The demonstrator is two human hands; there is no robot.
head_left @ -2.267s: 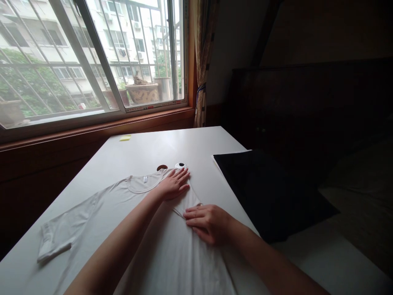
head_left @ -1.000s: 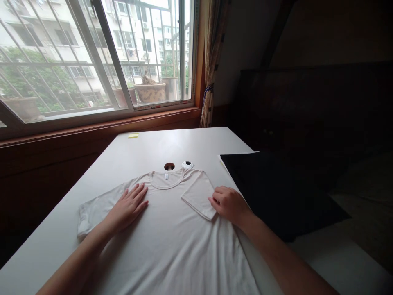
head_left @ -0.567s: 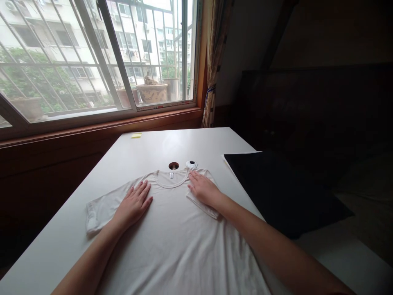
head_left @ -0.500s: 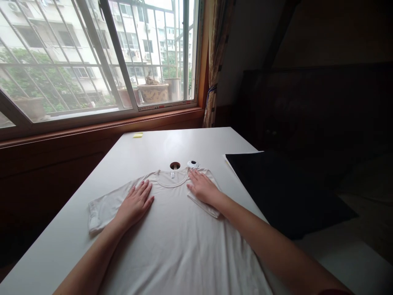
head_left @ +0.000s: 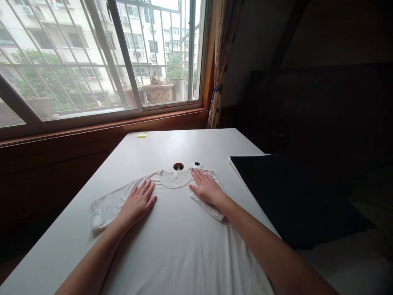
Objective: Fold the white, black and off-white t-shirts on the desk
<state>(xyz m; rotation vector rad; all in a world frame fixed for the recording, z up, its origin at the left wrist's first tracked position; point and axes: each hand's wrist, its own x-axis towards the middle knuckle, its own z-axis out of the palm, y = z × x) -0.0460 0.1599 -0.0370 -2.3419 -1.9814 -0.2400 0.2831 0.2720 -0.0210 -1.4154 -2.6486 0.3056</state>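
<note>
A white T-shirt [head_left: 178, 229] lies spread on the white table [head_left: 76, 205], its neckline toward the window. My left hand [head_left: 138, 200] rests flat on the shirt near the left shoulder, fingers stretched out. Beyond that hand the left sleeve lies out to the side. My right hand [head_left: 206, 187] presses flat on the other shoulder, its fingertips close to the collar. On that side the sleeve is folded inward over the shirt, partly hidden under my right hand and forearm. A small label shows inside the collar. The shirt's lower part runs out of view.
Just past the collar are a round hole [head_left: 178, 166] in the tabletop and a white round cap [head_left: 196, 164]. A yellow note [head_left: 141, 135] sticks near the far left edge. Dark cloth [head_left: 294, 196] lies over the right side. Behind stand a barred window [head_left: 159, 53] and a curtain [head_left: 217, 82].
The view has shifted slightly, so everything sits a little further right. Both hands keep their flat places on the shirt.
</note>
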